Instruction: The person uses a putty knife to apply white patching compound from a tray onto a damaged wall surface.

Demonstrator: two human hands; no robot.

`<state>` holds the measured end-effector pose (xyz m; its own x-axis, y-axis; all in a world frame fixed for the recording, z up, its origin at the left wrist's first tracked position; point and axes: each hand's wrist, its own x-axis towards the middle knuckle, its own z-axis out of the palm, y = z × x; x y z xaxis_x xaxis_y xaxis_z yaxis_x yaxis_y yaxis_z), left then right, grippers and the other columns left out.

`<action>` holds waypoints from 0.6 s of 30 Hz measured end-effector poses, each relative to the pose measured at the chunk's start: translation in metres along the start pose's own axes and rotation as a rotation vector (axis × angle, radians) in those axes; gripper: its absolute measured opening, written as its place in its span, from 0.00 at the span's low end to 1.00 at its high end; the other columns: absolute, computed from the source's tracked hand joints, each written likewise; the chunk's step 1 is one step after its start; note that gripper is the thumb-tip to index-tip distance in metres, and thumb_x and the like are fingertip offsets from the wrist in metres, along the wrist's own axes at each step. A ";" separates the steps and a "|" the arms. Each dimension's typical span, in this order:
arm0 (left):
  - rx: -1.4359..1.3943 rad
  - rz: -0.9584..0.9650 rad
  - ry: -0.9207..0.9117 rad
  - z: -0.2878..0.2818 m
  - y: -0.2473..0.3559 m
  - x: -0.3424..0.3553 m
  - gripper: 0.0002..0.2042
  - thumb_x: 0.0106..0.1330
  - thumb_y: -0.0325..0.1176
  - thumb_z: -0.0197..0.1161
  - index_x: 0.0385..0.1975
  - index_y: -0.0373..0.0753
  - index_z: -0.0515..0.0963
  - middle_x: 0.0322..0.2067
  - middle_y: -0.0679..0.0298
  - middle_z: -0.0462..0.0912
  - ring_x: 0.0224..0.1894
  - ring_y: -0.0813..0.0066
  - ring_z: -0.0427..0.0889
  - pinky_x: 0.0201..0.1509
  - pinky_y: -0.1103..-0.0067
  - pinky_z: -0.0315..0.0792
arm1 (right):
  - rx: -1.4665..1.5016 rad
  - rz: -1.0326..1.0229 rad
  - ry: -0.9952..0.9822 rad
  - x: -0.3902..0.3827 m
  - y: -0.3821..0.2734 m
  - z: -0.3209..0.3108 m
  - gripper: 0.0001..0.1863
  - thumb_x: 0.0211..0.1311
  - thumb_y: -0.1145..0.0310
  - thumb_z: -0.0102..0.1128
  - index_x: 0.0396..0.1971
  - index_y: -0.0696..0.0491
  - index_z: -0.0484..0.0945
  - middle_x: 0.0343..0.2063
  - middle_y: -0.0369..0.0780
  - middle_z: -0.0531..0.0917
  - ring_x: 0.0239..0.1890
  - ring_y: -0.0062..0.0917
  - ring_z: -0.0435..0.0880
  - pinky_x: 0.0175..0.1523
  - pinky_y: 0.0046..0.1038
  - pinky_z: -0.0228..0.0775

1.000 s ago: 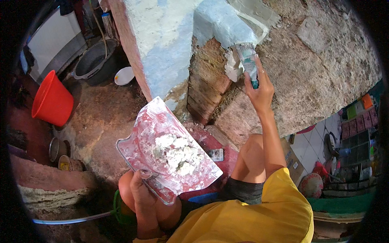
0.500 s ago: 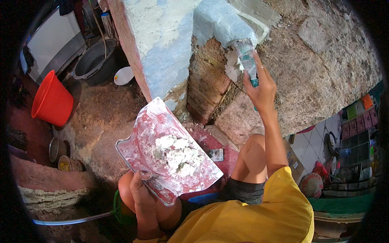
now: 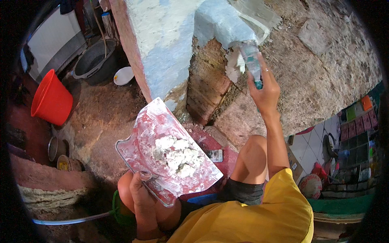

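My right hand (image 3: 265,87) is wrapped round the green handle of a putty knife (image 3: 252,60), its blade smeared with pale filler. The blade's edge lies against the pale blue plastered edge (image 3: 227,24) of the wall, just above a bare brown recess (image 3: 208,77). A fresh whitish patch (image 3: 234,67) clings beside the blade. Closed on the near left edge of a red board (image 3: 137,133), my left hand (image 3: 141,187) keeps it above my knees. White streaks cover the board, and a lumpy heap of white filler (image 3: 178,156) sits in its middle.
Rough bare wall (image 3: 324,73) spreads to the right. At left stand a red bucket (image 3: 52,99), a dark basin (image 3: 95,62) and a white bowl (image 3: 123,75). A second scraper blade (image 3: 215,155) lies beyond the board. Boxes and household goods (image 3: 356,129) crowd the far right.
My right hand and the putty knife have shifted slightly right and a little down along the plastered edge. The board and my left hand stay practically where they were.
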<state>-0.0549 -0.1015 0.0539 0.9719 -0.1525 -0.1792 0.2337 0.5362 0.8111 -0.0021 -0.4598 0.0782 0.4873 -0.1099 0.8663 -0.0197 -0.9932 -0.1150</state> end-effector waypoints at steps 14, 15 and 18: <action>0.000 -0.005 -0.065 0.001 0.003 0.002 0.13 0.58 0.39 0.57 0.22 0.35 0.73 0.23 0.66 0.73 0.27 0.76 0.70 0.34 0.79 0.64 | 0.051 -0.005 0.028 0.008 0.003 -0.003 0.31 0.50 0.73 0.63 0.58 0.45 0.68 0.33 0.45 0.80 0.27 0.36 0.81 0.30 0.31 0.73; -0.021 -0.013 -0.094 0.002 0.004 0.002 0.13 0.58 0.39 0.57 0.23 0.34 0.73 0.23 0.65 0.73 0.28 0.76 0.70 0.35 0.79 0.64 | 0.051 -0.031 0.038 0.007 0.005 -0.002 0.31 0.50 0.73 0.63 0.58 0.45 0.68 0.33 0.45 0.80 0.27 0.35 0.81 0.30 0.31 0.74; -0.043 0.015 -0.097 0.006 0.003 0.002 0.12 0.59 0.38 0.57 0.24 0.34 0.73 0.25 0.64 0.74 0.29 0.75 0.71 0.35 0.79 0.65 | 0.033 -0.045 -0.025 0.003 0.006 -0.001 0.31 0.50 0.73 0.63 0.58 0.45 0.68 0.33 0.45 0.80 0.28 0.35 0.82 0.31 0.31 0.74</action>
<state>-0.0523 -0.1054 0.0591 0.9684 -0.2233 -0.1109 0.2226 0.5740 0.7880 -0.0017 -0.4662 0.0811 0.5084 -0.0639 0.8588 0.0316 -0.9952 -0.0928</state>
